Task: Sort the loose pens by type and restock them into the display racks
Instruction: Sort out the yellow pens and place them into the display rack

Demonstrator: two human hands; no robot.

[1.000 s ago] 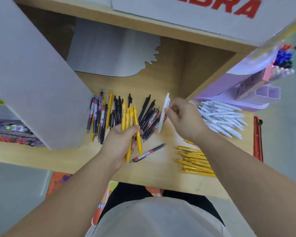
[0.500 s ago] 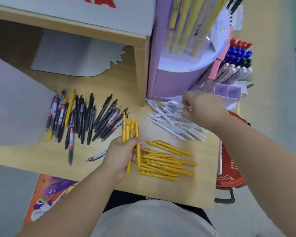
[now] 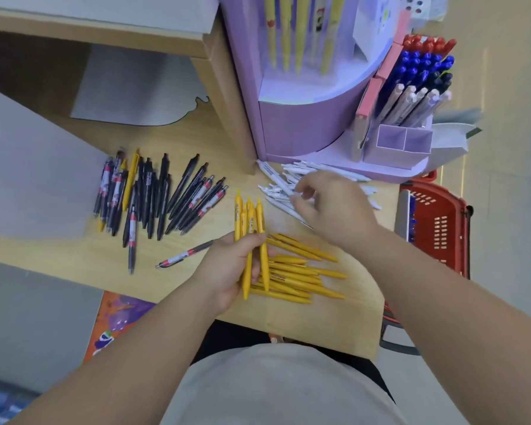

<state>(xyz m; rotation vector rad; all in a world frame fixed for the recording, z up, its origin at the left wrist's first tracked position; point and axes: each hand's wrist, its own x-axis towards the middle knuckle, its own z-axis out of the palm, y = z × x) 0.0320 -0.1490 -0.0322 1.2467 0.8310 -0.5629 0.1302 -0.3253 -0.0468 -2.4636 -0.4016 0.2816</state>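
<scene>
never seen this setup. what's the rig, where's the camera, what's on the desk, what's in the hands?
There is no machine here: a person works with two bare hands. The single camera is worn on their head and looks forward and down, so both arms enter from the bottom; its wide lens bends the edges.

On the wooden table lie three heaps: black pens at the left, white pens by the rack, and loose yellow pens nearest the person. One printed pen lies apart from the heaps.

The left hand grips a bunch of yellow pens. The right hand is over the white pens with its fingers loosely curled; blur hides whether it pinches one.

Behind stands a purple display rack. A red basket sits beside the table's right edge.
</scene>
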